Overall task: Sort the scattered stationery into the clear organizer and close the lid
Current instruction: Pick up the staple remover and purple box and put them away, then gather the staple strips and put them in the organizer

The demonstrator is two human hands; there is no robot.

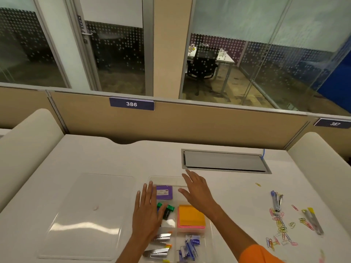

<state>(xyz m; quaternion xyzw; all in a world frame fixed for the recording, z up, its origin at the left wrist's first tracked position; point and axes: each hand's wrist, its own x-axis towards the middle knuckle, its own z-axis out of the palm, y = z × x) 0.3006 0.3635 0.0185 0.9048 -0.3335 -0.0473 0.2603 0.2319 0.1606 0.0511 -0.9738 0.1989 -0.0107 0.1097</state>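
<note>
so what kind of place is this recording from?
Most likely an open-plan office workstation: a numbered desk tag reading 386 on the partition, a cable hatch set in the desk, and a glass-walled meeting room behind.

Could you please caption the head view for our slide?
Both hands, left and right, hover over the clear organizer; lid off, paper clips still scattered.

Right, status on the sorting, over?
Both hands, left and right, open over organizer. Lid off, lying left. Paper clips loose on desk, right.
</note>
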